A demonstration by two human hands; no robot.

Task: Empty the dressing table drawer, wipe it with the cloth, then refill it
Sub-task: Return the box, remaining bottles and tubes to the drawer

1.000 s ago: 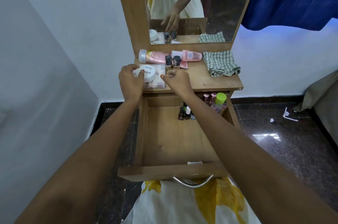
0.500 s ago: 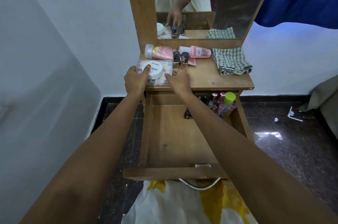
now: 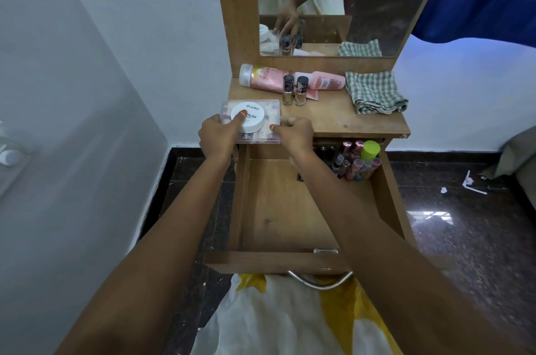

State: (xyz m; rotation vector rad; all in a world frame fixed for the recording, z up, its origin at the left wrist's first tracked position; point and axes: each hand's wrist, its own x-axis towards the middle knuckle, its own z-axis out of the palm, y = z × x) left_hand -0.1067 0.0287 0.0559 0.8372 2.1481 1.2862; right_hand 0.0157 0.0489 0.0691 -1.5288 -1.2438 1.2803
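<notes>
Grip: left hand point(image 3: 220, 137) and right hand point(image 3: 295, 134) clamp clear rectangular plastic box point(image 3: 271, 116); white round tub point(image 3: 251, 120) on top could slide off if tilted.

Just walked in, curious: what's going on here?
A person's left hand and right hand hold a clear box with a white jar on it at the tabletop's front left edge. The drawer is open, with small bottles in its back right corner. The checked cloth lies untouched.

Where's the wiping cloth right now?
Head view: the checked cloth lies folded at the right end of the tabletop, beside the smaller pink bottle, below the mirror.
</notes>
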